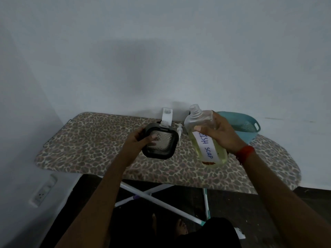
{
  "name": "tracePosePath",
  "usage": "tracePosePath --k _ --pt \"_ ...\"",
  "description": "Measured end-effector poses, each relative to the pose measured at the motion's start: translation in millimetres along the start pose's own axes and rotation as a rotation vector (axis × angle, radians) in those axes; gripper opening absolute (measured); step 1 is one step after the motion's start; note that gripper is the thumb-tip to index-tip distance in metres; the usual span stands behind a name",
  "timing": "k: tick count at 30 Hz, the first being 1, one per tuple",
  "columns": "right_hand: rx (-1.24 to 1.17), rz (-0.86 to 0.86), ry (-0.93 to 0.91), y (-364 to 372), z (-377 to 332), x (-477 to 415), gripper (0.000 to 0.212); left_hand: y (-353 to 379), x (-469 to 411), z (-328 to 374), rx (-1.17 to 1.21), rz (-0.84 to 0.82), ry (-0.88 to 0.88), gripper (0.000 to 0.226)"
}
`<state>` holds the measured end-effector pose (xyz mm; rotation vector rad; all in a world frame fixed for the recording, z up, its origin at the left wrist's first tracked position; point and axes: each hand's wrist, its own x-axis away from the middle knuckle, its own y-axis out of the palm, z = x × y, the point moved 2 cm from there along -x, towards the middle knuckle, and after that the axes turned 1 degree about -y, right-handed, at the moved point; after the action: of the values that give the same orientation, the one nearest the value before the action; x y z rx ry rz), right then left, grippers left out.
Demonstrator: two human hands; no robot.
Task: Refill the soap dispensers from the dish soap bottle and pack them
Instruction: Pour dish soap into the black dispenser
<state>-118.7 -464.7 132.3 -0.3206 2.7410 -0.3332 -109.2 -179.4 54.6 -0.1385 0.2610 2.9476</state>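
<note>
Head cam only. L hand (pixel 141 140): fingers wrapped round black soap dispenser (pixel 164 142), held over ironing board (pixel 89 140), top tilted toward me. R hand (pixel 220 135): fingers grasping dish soap bottle (pixel 206 145), cap off. Bottle's long axis leans, open neck up-left, w/ dispenser just to its left. I reckon R hand tips neck left to pour. Pump (pixel 179 133) lies between them, basket (pixel 240 126) behind.

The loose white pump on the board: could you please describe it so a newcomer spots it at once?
Start at the leopard-print ironing board. Between the black square dispenser in the left hand and the dish soap bottle in the right hand sits the white pump. Unlike its neighbours, it is thin and attached to no bottle.
</note>
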Motion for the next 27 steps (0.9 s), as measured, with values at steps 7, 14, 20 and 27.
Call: tracePosePath --k 7,14,20,27 --pt "0.110 -0.228 0.007 -11 -27 -7 0.042 4 3 25 0.080 -0.171 0.017 0.055" --pt "0.234 -0.354 -0.035 -11 -42 -5 0.045 8 5 29 0.133 -0.234 0.026 0.065" --pt "0.261 -0.445 0.007 -7 -34 -3 0.042 9 4 37 0.053 -0.278 0.032 0.047" --pt "0.297 -0.482 0.000 -7 -39 -6 0.031 7 2 26 0.039 -0.264 0.017 0.056"
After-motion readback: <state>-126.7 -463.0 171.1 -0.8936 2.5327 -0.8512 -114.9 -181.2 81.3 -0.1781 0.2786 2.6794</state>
